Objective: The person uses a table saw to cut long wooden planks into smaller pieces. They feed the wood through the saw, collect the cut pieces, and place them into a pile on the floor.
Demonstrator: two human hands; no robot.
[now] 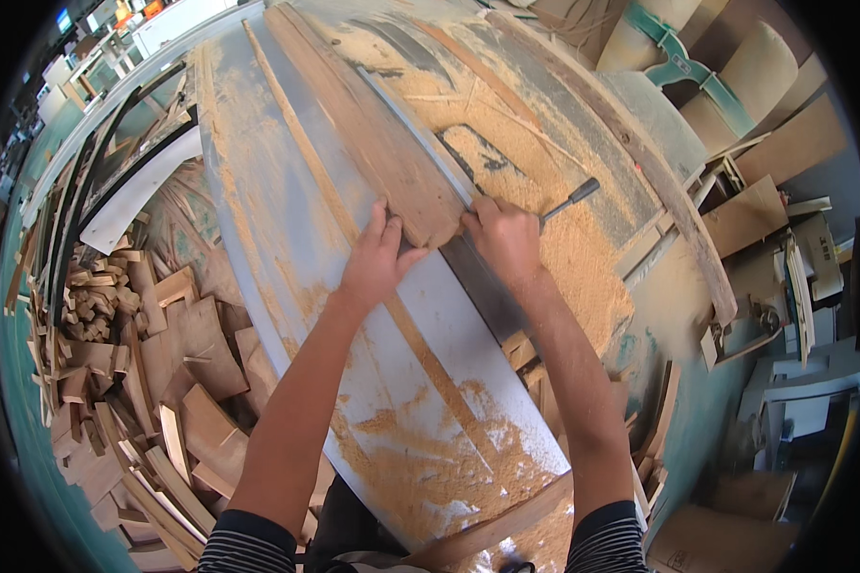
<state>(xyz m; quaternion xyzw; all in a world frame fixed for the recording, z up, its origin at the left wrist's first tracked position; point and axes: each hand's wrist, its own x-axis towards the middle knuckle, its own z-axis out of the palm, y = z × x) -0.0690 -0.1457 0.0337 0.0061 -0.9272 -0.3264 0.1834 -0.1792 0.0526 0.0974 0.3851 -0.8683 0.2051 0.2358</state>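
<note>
Striped sleeves [244, 544] sit nearest our view, at the lower edge, with both forearms reaching up and away over the grey saw table [287, 239]; sawdust [420, 449] lies scattered across its near end and heaped thickly at right [583, 258].

Item, wooden board [373, 134]: long, narrow, flat on the table; its long axis runs from our hands away toward the upper left; its near end [430, 224] lies between our two hands.

Item, left hand [377, 263]: fingers spread and pressed down on the board's near left corner, thumb angled toward the end; partly open, flat rather than clenched.

Item, right hand [506, 239]: curled at the board's near right edge, fingertips touching it; we cannot tell whether it grips the edge or merely pushes; both hands are about equally near the board.

Item, metal lever with dark handle [571, 199]: just beyond the right hand, not held.

Item, offcuts [162, 363]: piled on the floor at left; more panels [764, 95] stacked at upper right.
</note>
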